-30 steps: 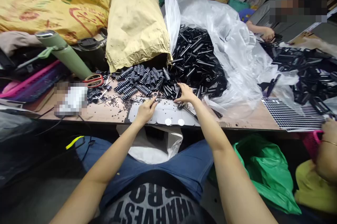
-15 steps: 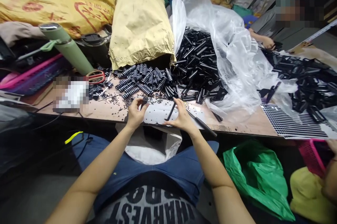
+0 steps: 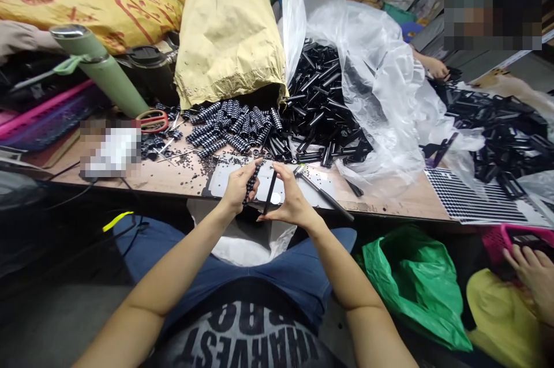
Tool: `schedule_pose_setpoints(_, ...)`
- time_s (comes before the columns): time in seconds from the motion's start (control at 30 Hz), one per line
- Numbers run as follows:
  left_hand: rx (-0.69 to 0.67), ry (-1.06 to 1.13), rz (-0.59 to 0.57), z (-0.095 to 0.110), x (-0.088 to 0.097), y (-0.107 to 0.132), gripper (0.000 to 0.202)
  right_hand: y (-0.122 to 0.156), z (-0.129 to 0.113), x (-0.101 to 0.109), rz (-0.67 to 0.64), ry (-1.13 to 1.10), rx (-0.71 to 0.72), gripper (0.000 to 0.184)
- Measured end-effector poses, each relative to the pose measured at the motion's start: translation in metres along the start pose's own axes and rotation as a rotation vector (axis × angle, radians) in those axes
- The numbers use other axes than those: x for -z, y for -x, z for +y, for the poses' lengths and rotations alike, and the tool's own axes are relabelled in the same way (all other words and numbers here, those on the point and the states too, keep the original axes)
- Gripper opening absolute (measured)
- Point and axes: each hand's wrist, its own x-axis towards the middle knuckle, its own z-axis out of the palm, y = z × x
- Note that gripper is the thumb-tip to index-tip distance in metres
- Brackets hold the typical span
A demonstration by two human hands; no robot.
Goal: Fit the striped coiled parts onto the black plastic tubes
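- The left hand (image 3: 236,189) has its fingers clamped on a ribbed black spring (image 3: 251,182), held just above the near edge of the table (image 3: 173,177); a loose pinch could let it drop into the white bag (image 3: 242,244) hanging below the edge, or onto the lap.
- The right hand (image 3: 291,201) has its fingers closed on a slim black rod (image 3: 270,190) — tilted, close beside the spring. If the two parts meet off-axis they may jam or slip from the grip.
- Both forearms reach forward from the body, wrists bent inward, hands nearly touching over a pale sheet (image 3: 225,175).
- The pile of black tubes (image 3: 322,105) lies just beyond — a knock could scatter them.
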Motion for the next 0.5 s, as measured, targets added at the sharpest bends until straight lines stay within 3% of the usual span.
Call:
schedule_pose_setpoints(0.13, 0.007, -0.009, 0.029, 0.001, -0.003, 0.001, 0.060, -0.002, -0.006, -0.004, -0.002, 0.010, 0.018, 0.124)
schedule_pose_setpoints(0.33, 0.001, 0.149, 0.101, -0.002, -0.015, 0.004, 0.037, -0.004, -0.008, -0.009, -0.028, -0.028, 0.042, 0.119)
schedule_pose_setpoints(0.5, 0.087, 0.151, 0.089, -0.004, -0.025, 0.011, 0.042, -0.004, -0.005, -0.012, -0.017, -0.033, -0.002, 0.123)
